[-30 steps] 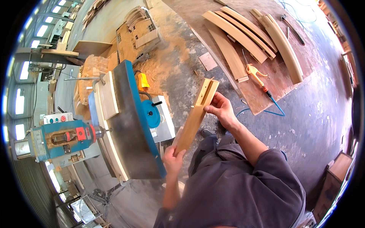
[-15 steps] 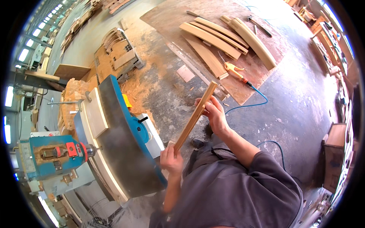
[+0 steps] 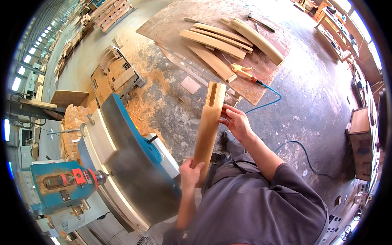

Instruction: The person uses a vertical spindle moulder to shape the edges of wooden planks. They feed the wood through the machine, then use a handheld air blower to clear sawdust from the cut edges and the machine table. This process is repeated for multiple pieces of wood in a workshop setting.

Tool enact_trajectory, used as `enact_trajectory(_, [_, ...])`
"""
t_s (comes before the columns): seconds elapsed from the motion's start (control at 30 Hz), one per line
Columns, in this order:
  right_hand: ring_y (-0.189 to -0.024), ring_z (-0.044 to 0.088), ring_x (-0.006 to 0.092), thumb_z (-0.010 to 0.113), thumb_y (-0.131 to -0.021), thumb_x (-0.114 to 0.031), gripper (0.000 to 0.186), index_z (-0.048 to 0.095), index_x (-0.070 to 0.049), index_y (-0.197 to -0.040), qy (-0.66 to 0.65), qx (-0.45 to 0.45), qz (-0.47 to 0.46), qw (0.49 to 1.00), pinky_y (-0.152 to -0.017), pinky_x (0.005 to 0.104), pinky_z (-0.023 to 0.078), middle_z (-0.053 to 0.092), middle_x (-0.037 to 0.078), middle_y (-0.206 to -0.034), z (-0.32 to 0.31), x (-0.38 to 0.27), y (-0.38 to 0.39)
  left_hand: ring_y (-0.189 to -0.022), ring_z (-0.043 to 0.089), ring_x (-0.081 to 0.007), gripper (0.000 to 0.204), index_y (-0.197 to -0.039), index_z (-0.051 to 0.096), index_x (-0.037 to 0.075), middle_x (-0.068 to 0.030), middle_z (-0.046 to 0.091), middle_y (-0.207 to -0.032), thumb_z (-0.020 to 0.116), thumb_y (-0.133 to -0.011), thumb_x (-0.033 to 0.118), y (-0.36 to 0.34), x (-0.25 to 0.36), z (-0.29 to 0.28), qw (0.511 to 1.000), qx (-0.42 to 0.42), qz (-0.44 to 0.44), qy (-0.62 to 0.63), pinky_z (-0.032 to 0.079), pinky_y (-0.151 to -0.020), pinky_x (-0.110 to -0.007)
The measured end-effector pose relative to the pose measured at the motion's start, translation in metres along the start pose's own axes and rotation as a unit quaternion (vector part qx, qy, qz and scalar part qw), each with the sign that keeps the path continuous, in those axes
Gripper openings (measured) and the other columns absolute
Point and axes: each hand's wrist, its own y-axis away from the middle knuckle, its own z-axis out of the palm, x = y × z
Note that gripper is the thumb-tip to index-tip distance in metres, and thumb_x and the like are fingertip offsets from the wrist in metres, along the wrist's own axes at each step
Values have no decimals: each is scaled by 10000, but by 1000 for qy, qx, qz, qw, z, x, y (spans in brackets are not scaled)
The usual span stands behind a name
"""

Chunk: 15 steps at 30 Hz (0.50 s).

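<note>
A long light-brown wooden piece (image 3: 208,126) is held up in front of my body, its broad face turned up. At its far end a slot is cut into the wood. My left hand (image 3: 190,173) grips the near end, thumb over the face. My right hand (image 3: 238,124) holds the right edge near the slotted end, some fingertips hidden behind the wood. To the left stands a machine with a dark table (image 3: 141,167) and a blue and red head (image 3: 67,181); neither hand touches it.
On a board on the floor (image 3: 163,24) lie several curved wooden pieces (image 3: 216,43) and a yellow air blow gun (image 3: 241,71) with a blue hose (image 3: 274,92). Sawdust (image 3: 143,92) covers the floor near a crate (image 3: 132,77). A wooden cabinet (image 3: 361,143) stands at the right.
The wooden piece has been turned from its narrow edge to its broad face, and stands more upright in the picture. Both hands still hold it. The view has shifted a little.
</note>
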Motion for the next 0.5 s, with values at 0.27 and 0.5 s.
enact_trajectory(0.27, [-1187, 696, 283, 830, -905, -409, 907, 386, -1, -1582, 394, -113, 30, 912, -1015, 412, 557, 706, 212, -1317, -21, 51, -12, -925, 708, -184, 271, -1173, 730, -44, -120, 776, -1025, 716, -942, 96, -46, 27, 22, 988, 30, 50, 144, 553, -858, -333])
enact_trajectory(0.5, [-1266, 633, 457, 891, -753, -416, 1163, 253, 36, -1613, 489, 43, -158, 857, -1073, 471, 521, 614, 336, -1357, 8, -4, -23, -1254, 602, -191, 426, -1431, 576, -63, -113, 650, -1374, 611, -1015, 22, -118, 123, 91, 935, -97, 66, 335, 449, -1104, -345])
